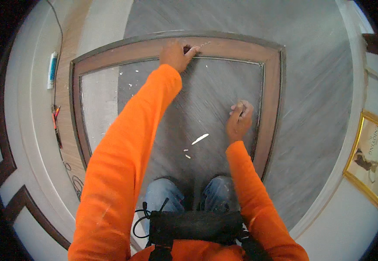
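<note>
A large brown wooden frame (pixel 123 48) with dark edge trim lies on the grey floor in front of my knees. My left hand (pixel 174 56) rests on its far rail, fingers curled and thumb stretched to the right. Whatever those fingers hold, if anything, is hidden. White crumbs (pixel 205 44) lie on the rail just right of that thumb. Inside the frame, near its right rail, my right hand (pixel 240 121) is closed, fingertips pinched together and smudged white. What it may hold is too small to name. A white sliver (pixel 200 139) lies on the floor nearer my knees.
Along the left run a dark cable (pixel 57 26), a white-and-blue sealant tube (pixel 52 70) and an orange-handled tool (pixel 55 117). A gold-edged picture frame (pixel 354 150) is at the right by the wall. Small white scraps (pixel 187 156) are scattered inside the wooden frame.
</note>
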The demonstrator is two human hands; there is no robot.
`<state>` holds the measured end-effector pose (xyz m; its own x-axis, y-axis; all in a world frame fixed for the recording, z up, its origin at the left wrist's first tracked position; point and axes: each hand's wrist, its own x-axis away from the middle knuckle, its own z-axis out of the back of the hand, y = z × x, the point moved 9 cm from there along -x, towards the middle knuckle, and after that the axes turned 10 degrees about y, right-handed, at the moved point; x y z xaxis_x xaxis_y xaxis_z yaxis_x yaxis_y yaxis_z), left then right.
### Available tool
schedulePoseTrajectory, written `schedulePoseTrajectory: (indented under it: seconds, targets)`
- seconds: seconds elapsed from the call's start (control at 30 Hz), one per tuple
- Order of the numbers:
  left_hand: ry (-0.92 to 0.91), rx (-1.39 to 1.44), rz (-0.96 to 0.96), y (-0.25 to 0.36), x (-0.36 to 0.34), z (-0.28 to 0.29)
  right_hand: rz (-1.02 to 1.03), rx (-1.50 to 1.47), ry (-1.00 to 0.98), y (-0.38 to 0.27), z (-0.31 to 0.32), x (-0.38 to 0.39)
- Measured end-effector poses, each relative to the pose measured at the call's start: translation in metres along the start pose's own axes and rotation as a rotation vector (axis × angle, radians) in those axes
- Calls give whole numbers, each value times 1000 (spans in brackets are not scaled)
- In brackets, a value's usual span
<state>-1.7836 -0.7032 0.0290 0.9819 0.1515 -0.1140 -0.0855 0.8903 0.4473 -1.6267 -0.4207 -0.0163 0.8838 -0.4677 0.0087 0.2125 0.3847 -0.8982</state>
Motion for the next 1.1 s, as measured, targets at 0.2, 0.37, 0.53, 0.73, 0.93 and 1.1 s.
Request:
schedulePoseTrajectory:
  seconds: [0.2,0.37,0.53,0.73,0.93,1.1]
  targets:
    - [114,414,70,6,2,8,178,182,51,1,-7,9]
    - [3,172,-168,23,92,36,153,169,31,5,-7,6]
    - [413,-227,-168,-59,67,63,-205,-14,5,-3,-12,-11]
    - [322,-307,-83,-91,66,39,-748,-460,-211,-24,-25,-78]
    - [290,-282,-27,-95,65,36,-953,-594,-4,-16,-39,-105]
    - [202,-284,0,-94,62,35,-970,-482,18,-3,-39,-120]
